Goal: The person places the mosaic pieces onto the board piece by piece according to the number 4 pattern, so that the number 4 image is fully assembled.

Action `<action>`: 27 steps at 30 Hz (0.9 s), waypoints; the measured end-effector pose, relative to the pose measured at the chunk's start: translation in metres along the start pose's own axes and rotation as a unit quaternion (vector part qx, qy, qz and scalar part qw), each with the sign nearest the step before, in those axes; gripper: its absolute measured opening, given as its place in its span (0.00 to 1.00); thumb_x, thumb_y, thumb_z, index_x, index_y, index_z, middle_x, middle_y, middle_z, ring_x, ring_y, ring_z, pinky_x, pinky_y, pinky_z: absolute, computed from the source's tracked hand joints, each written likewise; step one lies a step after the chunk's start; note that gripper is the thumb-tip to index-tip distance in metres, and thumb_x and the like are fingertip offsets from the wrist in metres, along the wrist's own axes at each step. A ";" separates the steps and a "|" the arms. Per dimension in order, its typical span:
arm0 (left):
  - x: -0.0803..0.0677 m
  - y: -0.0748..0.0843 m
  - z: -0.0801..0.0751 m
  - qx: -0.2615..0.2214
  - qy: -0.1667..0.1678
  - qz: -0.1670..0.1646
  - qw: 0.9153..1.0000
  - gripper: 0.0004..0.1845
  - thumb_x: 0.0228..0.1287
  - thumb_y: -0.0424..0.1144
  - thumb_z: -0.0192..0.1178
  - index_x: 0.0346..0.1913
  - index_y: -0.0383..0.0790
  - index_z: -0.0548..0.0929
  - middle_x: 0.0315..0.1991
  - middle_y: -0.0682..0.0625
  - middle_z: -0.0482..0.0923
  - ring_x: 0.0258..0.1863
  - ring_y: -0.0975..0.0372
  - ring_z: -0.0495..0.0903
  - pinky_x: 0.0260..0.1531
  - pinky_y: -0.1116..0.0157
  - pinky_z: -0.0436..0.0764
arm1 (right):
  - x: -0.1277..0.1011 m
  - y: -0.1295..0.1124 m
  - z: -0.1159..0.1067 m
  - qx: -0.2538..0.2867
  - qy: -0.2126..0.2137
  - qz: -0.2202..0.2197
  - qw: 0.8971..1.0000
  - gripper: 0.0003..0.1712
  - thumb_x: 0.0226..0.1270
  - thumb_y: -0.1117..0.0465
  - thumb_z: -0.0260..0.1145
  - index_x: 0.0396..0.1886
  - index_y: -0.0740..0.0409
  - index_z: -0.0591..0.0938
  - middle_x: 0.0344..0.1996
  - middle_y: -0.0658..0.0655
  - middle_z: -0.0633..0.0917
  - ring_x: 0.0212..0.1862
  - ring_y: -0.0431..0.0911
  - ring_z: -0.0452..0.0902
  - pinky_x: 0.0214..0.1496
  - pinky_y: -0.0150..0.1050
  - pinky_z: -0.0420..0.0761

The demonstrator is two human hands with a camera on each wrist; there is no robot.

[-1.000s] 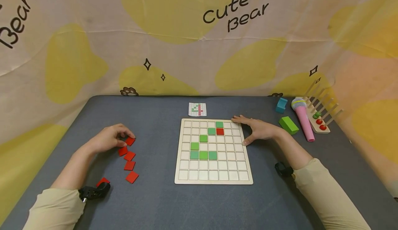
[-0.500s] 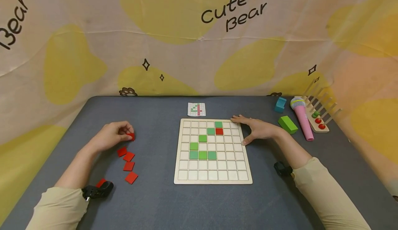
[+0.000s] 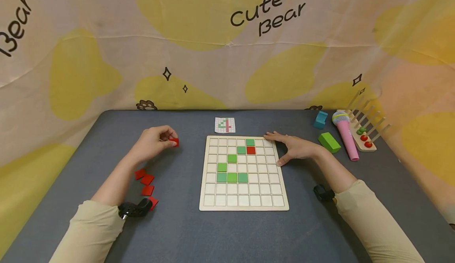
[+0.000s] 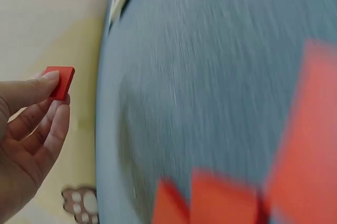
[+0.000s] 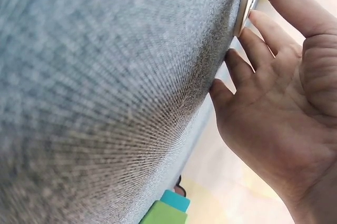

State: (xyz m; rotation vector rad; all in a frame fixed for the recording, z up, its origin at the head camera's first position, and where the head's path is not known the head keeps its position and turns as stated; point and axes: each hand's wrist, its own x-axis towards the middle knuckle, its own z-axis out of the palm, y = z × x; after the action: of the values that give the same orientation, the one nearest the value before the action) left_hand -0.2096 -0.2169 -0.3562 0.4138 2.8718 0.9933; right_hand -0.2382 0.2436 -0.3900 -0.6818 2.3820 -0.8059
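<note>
Red tile is pinched at its edges by left hand, lifted above the table, left of the board. Looks thin, stiff, light, prob. smooth, so edge pinch w/ fingertips suits. Right hand lies flat, fingers straight, against board's right edge, holding nothing.

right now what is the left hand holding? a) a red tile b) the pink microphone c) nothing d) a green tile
a) The left hand pinches a small red tile between thumb and fingertips, lifted off the table to the left of the grid board; the left wrist view shows the same red square at the fingertips.
</note>
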 end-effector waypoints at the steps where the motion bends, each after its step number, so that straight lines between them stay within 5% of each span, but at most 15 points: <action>1: 0.003 0.005 0.004 -0.005 0.003 0.000 1.000 0.06 0.64 0.36 0.66 0.42 0.41 0.83 0.36 0.46 0.85 0.36 0.60 0.80 0.37 0.66 0.77 | 0.000 0.000 0.000 0.001 0.001 0.001 1.000 0.59 0.51 0.51 0.79 0.79 0.50 0.55 0.81 0.57 0.48 0.81 0.62 0.32 0.75 0.71 0.41; 7: 0.017 0.034 0.031 -0.044 0.017 0.015 0.999 0.07 0.62 0.35 0.67 0.42 0.41 0.84 0.36 0.46 0.85 0.36 0.59 0.82 0.36 0.65 0.77 | -0.002 0.000 -0.001 -0.002 0.003 0.002 1.000 0.60 0.51 0.50 0.79 0.79 0.50 0.55 0.81 0.58 0.48 0.81 0.63 0.32 0.75 0.72 0.41; 14: 0.029 0.067 0.062 -0.101 -0.005 0.030 0.994 0.07 0.61 0.36 0.68 0.41 0.42 0.85 0.36 0.47 0.85 0.35 0.60 0.81 0.37 0.65 0.77 | -0.001 -0.001 0.000 -0.005 0.004 -0.005 1.000 0.60 0.51 0.50 0.79 0.79 0.51 0.55 0.81 0.58 0.49 0.81 0.63 0.33 0.75 0.71 0.42; 27: 0.040 0.111 0.117 -0.148 -0.015 0.024 0.989 0.06 0.62 0.33 0.65 0.41 0.42 0.86 0.37 0.48 0.86 0.33 0.63 0.81 0.37 0.70 0.78 | 0.000 0.000 0.000 -0.014 0.003 0.000 1.000 0.59 0.52 0.49 0.78 0.79 0.50 0.55 0.81 0.59 0.48 0.81 0.64 0.33 0.74 0.72 0.41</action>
State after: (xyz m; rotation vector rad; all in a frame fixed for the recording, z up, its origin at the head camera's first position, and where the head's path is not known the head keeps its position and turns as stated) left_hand -0.2047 -0.0529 -0.3791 0.4681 2.6397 1.3812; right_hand -0.2376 0.2435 -0.3898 -0.6920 2.4032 -0.7767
